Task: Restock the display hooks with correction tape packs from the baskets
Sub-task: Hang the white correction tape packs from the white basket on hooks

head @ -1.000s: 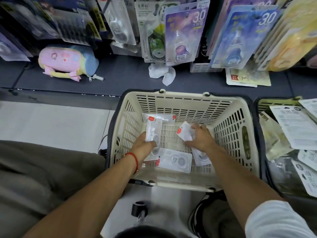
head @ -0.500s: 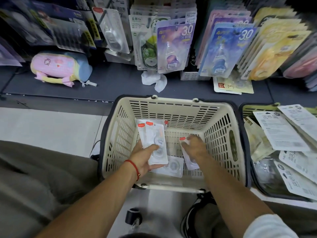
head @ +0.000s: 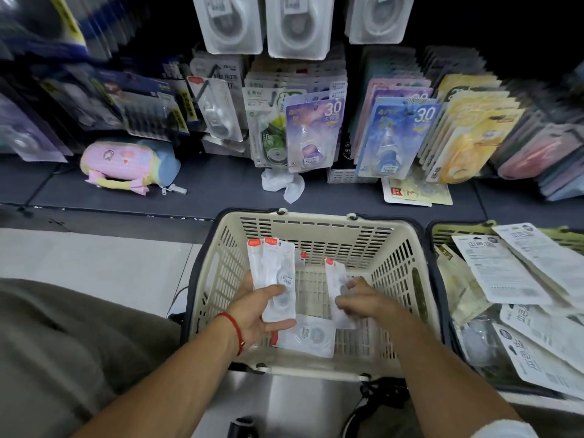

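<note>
Cream basket (head: 316, 221): our left hand (head: 259, 314) grips two tape packs (head: 273, 279). Our right hand (head: 363, 300) pinches one pack (head: 335, 282); another pack (head: 311, 335) lies inside.

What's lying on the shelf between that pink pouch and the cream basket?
Head view: mostly bare dark shelf between the pink pouch and cream basket; a crumpled white wrapper lies nearby.

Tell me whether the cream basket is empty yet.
Not empty. One clear pack lies on the cream basket floor; another leans against the back wall.
</note>
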The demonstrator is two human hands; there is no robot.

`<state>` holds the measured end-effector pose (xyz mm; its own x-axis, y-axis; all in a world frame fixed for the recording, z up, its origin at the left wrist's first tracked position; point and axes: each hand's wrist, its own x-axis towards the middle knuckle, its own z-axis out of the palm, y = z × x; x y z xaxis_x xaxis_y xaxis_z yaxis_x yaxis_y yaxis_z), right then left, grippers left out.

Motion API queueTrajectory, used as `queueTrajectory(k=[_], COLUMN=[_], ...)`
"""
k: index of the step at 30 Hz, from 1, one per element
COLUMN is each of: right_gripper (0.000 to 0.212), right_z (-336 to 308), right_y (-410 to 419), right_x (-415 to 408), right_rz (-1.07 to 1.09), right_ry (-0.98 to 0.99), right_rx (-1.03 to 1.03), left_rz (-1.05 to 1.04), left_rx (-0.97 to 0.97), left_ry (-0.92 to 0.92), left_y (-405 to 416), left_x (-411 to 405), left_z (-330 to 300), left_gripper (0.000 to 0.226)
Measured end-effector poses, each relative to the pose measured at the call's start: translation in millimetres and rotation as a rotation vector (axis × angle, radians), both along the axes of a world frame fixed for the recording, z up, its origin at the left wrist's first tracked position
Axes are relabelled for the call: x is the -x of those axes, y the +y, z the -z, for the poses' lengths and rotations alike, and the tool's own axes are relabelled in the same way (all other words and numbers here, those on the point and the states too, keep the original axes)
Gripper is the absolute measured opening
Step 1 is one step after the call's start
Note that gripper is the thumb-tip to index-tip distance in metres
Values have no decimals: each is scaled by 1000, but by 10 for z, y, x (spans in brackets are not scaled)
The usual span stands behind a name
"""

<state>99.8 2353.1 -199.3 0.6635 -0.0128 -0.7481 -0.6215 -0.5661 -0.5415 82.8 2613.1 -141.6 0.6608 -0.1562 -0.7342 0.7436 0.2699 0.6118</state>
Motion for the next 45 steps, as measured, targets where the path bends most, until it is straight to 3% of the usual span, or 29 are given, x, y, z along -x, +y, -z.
queueTrajectory(k=[2, 5, 9, 13, 16, 19, 24, 28, 32, 36, 39, 41, 43, 45], right_gripper=[59, 59, 78, 53, 48, 46, 46, 48, 47, 37, 69, 63, 39, 28], right_z=[-348, -923, -1721, -2434, -2821, -3024, -3210, -3279, -3358, -3389, -3323, -3260, -3214, -3164], right_y=[-29, -68, 31, 26, -63, -121, -27, 34, 86, 121, 127, 187, 273, 384], right_x=[-14, -113, -263, -381, -496, -706, -983, -1132, -1180, -1205, -1239, -1202, -1156, -1099], right_rz=[56, 68, 28, 81, 201, 323, 370, 381, 408, 451, 463, 456, 359, 175], right_ry=[16, -78, -341, -676, -907, -1064, -1296, -1319, -1351, -1380, -1193, -1172, -1194, -1113], right_rx=[-242, -447, -400, -339, -331, -337, -194, -163, -143, -79, 186, 301, 156, -66], left_rz=[-11, 3, 22, 11, 70, 106, 83, 16, -7, 17, 39, 52, 77, 104], left_rx=[23, 93, 249, 307, 245, 51, -282, -304, -141, -116, -65, -24, 14, 38], left_ry=[-36, -141, -381, -587, -709, -877, -1189, -1178, -1072, -1057, -1046, -1019, -996, -986], left_y=[-41, -163, -384, -521, -554, -526, -340, -224, -200, -191, -209, -231, -252, -273], left_x=[13, -15, -178, -499, -810, -1122, -1393, -1474, -1501, -1470, -1433, -1400, -1376, -1354], left_z=[-107, -379, -943, -1615, -2131, -2568, -2664, -2494, -2508, -2529, -2544, -2554, -2558, -2554], left_gripper=[52, 50, 51, 53, 54, 56, 52, 52, 52, 49, 50, 51, 52, 52])
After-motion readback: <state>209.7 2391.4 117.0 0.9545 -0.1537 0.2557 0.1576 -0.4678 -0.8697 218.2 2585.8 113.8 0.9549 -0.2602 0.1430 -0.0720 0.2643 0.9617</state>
